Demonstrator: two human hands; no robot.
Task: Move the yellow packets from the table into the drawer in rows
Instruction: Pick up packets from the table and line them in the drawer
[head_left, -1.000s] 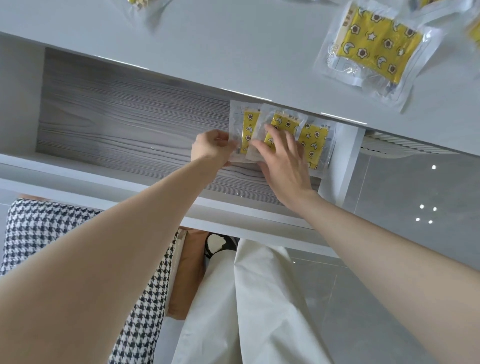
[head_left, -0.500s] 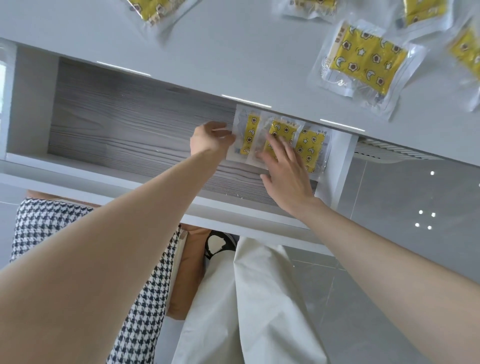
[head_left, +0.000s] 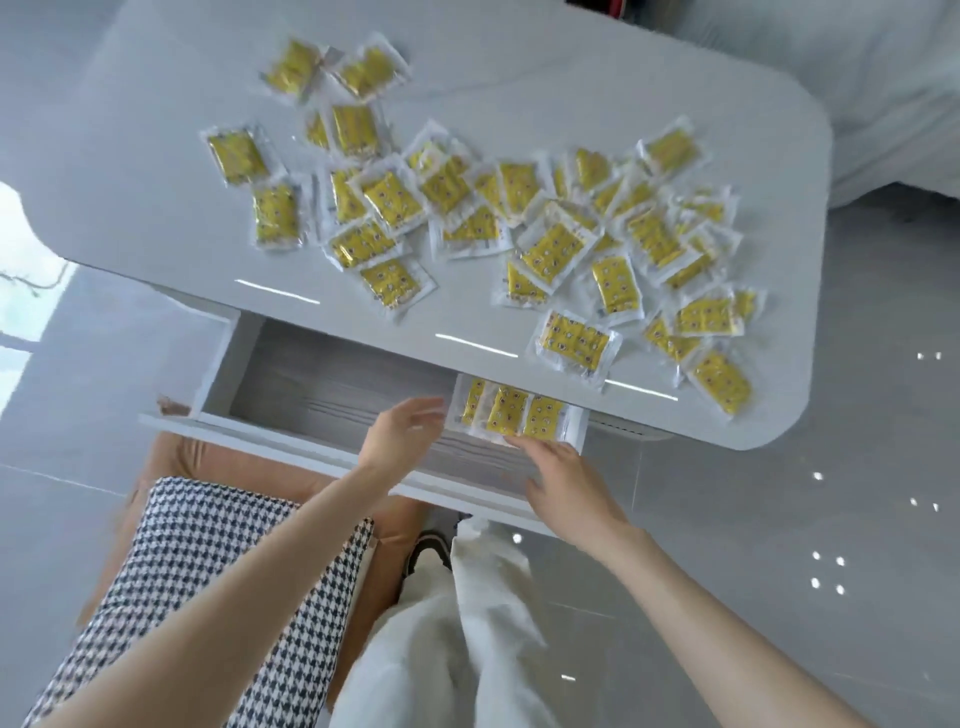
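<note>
Your left hand (head_left: 402, 431) has lifted off the three packets (head_left: 511, 413) in the drawer's (head_left: 322, 384) right corner, empty and loose. Your right hand (head_left: 566, 483) touches them with straight fingertips. They're probably light, slippery film, so pinch the seams.

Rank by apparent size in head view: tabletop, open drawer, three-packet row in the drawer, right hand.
1. tabletop
2. open drawer
3. three-packet row and right hand look alike; the hand is nearer the camera, so I won't rank them.

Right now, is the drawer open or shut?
Open. The drawer is pulled out from under the table; its grey floor shows, with three yellow packets inside.
</note>
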